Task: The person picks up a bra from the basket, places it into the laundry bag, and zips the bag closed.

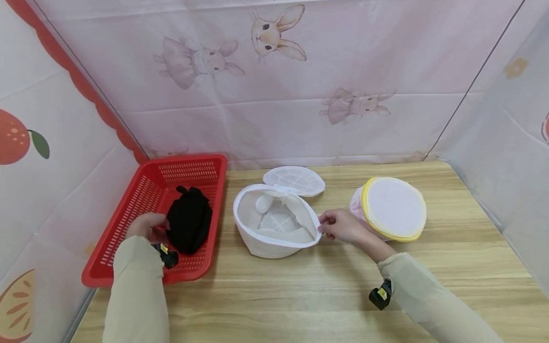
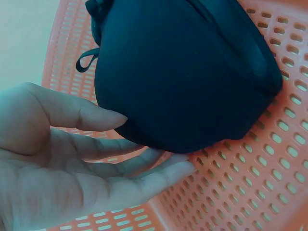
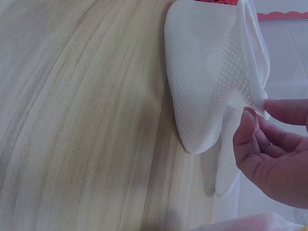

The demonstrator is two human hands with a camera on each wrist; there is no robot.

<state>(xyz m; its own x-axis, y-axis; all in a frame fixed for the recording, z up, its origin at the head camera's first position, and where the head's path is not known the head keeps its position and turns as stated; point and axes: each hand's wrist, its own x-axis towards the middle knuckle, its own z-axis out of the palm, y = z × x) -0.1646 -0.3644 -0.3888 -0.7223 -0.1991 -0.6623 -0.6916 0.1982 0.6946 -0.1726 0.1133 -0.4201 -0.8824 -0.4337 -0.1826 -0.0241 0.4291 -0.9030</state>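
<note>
Currently, black garment [image 1: 188, 221]: folded and lying in the red basket [image 1: 218, 214], at the left of the table [image 1: 274, 300].
Left grip [image 1: 147, 226]: at the garment's edge, thumb and fingers spread apart, fingertips reaching just beneath the cloth; no firm hold shows.
White mesh bag [image 1: 270, 247]: stands just right of the basket, mouth open, its lid [image 1: 296, 181] folded back behind it.
Right grip [image 1: 343, 226]: pinches the bag's rim on its right side.
Yellow-rimmed bag [image 1: 394, 209]: pink-sided, near the right grip, farther right.
Step in hand: seemingly taking up the garment with 1 hand while the other steadies the open mouth.
Next move: probably calls for closing the left thumb and fingers on the cloth, then lifting it clear of the basket's rim.
</note>
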